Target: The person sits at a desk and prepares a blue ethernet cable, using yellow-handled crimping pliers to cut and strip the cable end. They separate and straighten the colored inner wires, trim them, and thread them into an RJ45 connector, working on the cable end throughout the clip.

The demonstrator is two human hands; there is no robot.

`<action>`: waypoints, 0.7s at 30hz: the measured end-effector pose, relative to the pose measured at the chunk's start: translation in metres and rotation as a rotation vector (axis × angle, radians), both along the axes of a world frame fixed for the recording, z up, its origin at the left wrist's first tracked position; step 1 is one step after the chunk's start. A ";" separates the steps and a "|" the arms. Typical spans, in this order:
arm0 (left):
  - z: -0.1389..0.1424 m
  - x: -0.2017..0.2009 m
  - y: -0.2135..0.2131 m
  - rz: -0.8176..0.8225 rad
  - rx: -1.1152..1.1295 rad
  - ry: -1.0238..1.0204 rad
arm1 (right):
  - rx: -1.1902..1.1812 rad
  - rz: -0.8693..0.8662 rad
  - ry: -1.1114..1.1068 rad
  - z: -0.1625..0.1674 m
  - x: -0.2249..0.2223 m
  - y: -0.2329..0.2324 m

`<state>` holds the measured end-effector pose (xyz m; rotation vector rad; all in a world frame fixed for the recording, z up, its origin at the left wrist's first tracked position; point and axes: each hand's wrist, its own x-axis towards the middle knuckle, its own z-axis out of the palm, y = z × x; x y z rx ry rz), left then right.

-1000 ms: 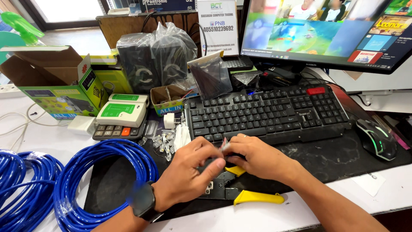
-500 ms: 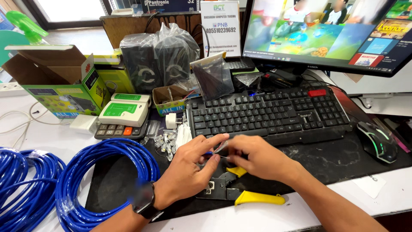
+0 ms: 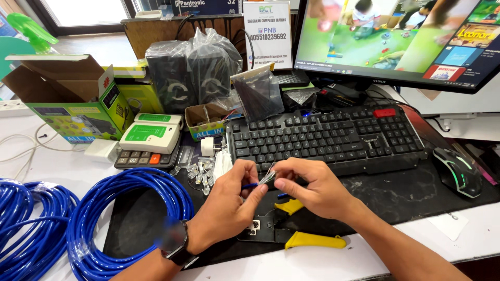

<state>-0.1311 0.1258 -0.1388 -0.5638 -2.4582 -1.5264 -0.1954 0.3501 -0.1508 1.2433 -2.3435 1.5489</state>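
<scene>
**Cable end pinched between both hands above the crimping tool**

A short blue cable end (image 3: 249,185) is held between the two hands, with its long axis lying roughly from 9 o'clock to 3 o'clock. The left hand (image 3: 229,208) is closed around the blue sheath, thumb and fingers clamped on it. The right hand (image 3: 312,190) is pinched together on the pale wire tips (image 3: 267,177) that fan out from the sheath; these tips lie at about 9 o'clock from the right hand and at about 1 o'clock from the left. Both hands touch the piece, so neither can be called nearer. A dark watch (image 3: 177,244) is worn on the left wrist.

Just below the hands, at 6 o'clock, a crimping tool (image 3: 291,229) with yellow handles is laid on a black desk mat (image 3: 396,195). Clear plugs (image 3: 203,170) are scattered at 10 o'clock from the left hand. A black keyboard (image 3: 323,138) is set at 12 o'clock, a mouse (image 3: 458,171) at 3 o'clock, and a monitor (image 3: 401,36) behind them. Coils of blue cable (image 3: 125,213) are piled at 9 o'clock on the white desk (image 3: 57,166), near a calculator (image 3: 143,157), a green and white tester (image 3: 148,135) and an open cardboard box (image 3: 67,99). Bagged speakers (image 3: 192,73) are stood at the back
</scene>
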 end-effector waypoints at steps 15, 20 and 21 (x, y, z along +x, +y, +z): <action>0.004 0.005 -0.002 -0.116 0.016 0.208 | 0.020 -0.046 -0.133 0.004 0.003 -0.001; 0.002 0.003 -0.002 -0.054 0.033 0.142 | 0.008 0.035 0.219 0.007 0.007 0.000; 0.001 0.003 -0.002 -0.036 0.038 0.135 | 0.032 0.044 0.195 0.007 0.009 -0.001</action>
